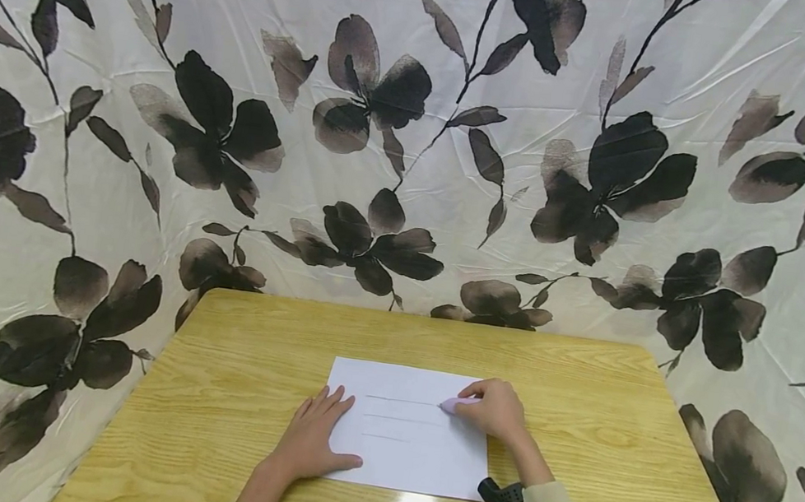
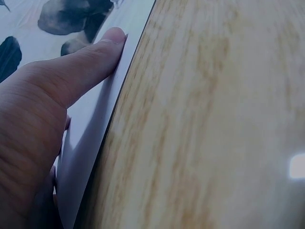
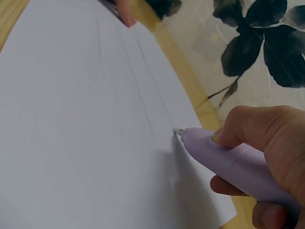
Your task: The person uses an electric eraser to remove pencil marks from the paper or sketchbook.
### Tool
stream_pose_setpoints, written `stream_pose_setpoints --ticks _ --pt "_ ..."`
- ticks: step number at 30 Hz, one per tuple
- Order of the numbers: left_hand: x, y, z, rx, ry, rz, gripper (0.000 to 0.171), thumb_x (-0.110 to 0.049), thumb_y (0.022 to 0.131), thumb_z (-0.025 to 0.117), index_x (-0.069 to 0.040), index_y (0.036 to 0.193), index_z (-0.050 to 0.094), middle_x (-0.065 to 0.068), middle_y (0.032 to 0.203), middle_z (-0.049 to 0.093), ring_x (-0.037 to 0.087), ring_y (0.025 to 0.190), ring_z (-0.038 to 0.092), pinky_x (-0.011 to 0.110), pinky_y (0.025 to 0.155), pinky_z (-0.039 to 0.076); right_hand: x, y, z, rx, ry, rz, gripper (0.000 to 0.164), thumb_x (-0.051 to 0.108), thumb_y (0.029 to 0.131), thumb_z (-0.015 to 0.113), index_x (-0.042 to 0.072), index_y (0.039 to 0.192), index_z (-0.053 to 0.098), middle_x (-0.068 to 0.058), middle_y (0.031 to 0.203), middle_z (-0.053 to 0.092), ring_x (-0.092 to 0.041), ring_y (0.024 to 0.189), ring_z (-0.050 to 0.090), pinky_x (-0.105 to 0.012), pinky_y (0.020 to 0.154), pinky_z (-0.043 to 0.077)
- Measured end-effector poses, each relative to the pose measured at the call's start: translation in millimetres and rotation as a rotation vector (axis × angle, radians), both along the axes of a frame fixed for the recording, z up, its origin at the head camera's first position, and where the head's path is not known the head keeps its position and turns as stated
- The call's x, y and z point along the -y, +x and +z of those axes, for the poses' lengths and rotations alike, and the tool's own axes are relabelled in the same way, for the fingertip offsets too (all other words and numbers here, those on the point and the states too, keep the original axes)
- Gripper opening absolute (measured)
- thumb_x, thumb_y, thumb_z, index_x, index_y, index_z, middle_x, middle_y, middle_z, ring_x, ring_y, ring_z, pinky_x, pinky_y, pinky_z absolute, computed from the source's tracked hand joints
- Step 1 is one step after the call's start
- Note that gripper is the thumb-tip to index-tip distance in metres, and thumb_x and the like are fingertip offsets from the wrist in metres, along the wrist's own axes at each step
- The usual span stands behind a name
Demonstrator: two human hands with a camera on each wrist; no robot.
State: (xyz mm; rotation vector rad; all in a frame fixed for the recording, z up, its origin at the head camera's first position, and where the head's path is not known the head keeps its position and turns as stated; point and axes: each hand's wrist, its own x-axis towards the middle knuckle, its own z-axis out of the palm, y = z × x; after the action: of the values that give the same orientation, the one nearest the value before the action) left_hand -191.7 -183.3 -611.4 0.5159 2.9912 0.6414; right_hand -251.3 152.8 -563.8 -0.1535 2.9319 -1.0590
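A white sheet of paper (image 1: 415, 464) lies on the wooden table, with three thin, roughly parallel lines drawn across its upper part. My left hand (image 1: 310, 439) rests spread over the paper's left edge; in the left wrist view its thumb (image 2: 90, 59) lies along the near edge. My right hand (image 1: 497, 413) pinches a thick lavender pen-shaped tool (image 3: 214, 155) between thumb and fingers. The pale tip (image 3: 178, 131) meets the paper at the right end of the top line. The lowest line is shorter than the other two.
The yellow wood-grain table (image 1: 233, 364) extends around the paper on all sides. Behind it hangs a white cloth (image 1: 493, 236) printed with dark flowers. Dark wrist devices sit on both wrists, the right one (image 1: 500, 494) beside the paper's lower right corner.
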Motion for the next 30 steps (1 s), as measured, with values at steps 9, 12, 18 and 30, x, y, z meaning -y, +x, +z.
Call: stream_pose_setpoints --ticks 9,12,18,30 --pt "-0.4 0.1 -5.1 0.009 0.005 0.009 0.107 -0.080 0.068 0.062 -0.014 0.149 0.040 0.011 0.157 0.028 0.034 0.145 0.015 0.057 0.114 0.013 -0.5 1.0 -0.8 -0.005 -0.012 0.022 0.014 0.033 0.074 0.083 0.021 0.077 0.076 0.003 0.085 0.068 -0.014 0.074 0.056 -0.035 0.065 0.047" --pt "0.6 -0.5 -6.3 0.003 0.001 0.013 0.108 -0.081 0.067 0.062 -0.014 0.149 0.040 0.010 0.157 0.028 0.034 0.145 0.015 0.056 0.114 0.012 0.1 0.9 -1.9 -0.003 -0.021 0.018 0.015 0.034 0.074 0.083 0.022 0.077 0.076 0.004 0.085 0.068 -0.015 0.075 0.056 -0.034 0.065 0.047" --pt "0.4 -1.0 -5.3 0.011 -0.005 0.008 0.108 -0.081 0.068 0.062 -0.014 0.149 0.040 0.011 0.157 0.027 0.034 0.145 0.014 0.056 0.114 0.012 1.0 0.7 -2.4 -0.005 -0.014 0.003 0.015 0.035 0.074 0.083 0.022 0.077 0.076 0.003 0.086 0.068 -0.014 0.075 0.057 -0.035 0.066 0.048" --pt "0.8 0.2 -1.7 0.000 0.007 0.008 0.106 -0.079 0.068 0.064 -0.014 0.148 0.042 0.012 0.156 0.029 0.035 0.145 0.015 0.057 0.114 0.013 3.9 1.4 0.2 -0.009 -0.008 0.001 0.017 0.037 0.073 0.084 0.023 0.076 0.076 0.003 0.087 0.068 -0.015 0.076 0.057 -0.035 0.066 0.048"
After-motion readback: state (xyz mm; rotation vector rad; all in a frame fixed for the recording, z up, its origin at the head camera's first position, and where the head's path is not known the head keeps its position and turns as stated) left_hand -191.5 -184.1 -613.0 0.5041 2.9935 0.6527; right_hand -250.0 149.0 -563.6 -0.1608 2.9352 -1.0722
